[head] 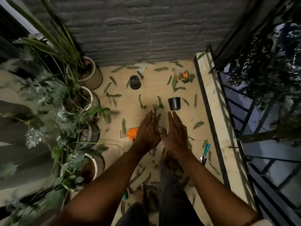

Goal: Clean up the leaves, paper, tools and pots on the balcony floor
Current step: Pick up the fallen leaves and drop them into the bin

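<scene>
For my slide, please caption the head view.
Both open hands reach toward a black pot on the leaf-strewn balcony floor.

A grey brick wall closes the far end of the pale tiled floor. A black metal railing runs along the right over a light stone ledge, with potted plants lining the left in dim light.
</scene>
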